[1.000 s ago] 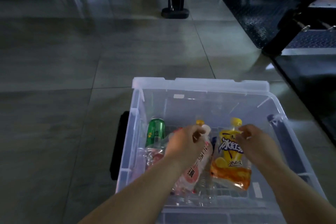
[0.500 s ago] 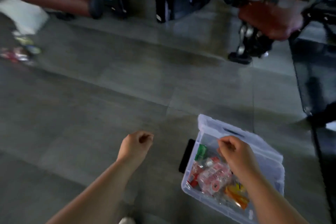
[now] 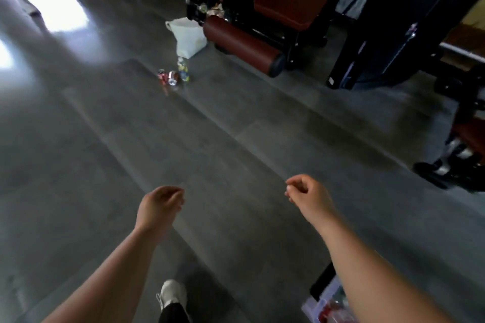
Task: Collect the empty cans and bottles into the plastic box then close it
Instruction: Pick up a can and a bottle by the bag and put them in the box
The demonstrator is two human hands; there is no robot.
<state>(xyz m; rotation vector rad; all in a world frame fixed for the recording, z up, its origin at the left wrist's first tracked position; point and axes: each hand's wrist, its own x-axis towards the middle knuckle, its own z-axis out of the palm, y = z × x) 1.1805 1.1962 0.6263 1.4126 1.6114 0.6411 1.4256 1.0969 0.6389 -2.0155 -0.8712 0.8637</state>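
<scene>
Grey gym floor, benches behind. Left hand and right hand loosely curled, holding nothing. Cans and bottle well beyond fingertips; box behind right forearm. Fetching step: walk over, stoop, grasp.

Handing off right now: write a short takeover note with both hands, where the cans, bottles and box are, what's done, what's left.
Left hand: empty, fingers loosely curled, held over the floor.
Right hand: empty, loosely curled.
Plastic box: bottom right corner by the right forearm, open, with some items already inside.
On the floor ahead: red cans lying down and a small bottle standing, beside a white bag near the gym bench.
Left: fetch those cans and the bottle, put them in the box, close it. The lid is not identifiable in view.
</scene>
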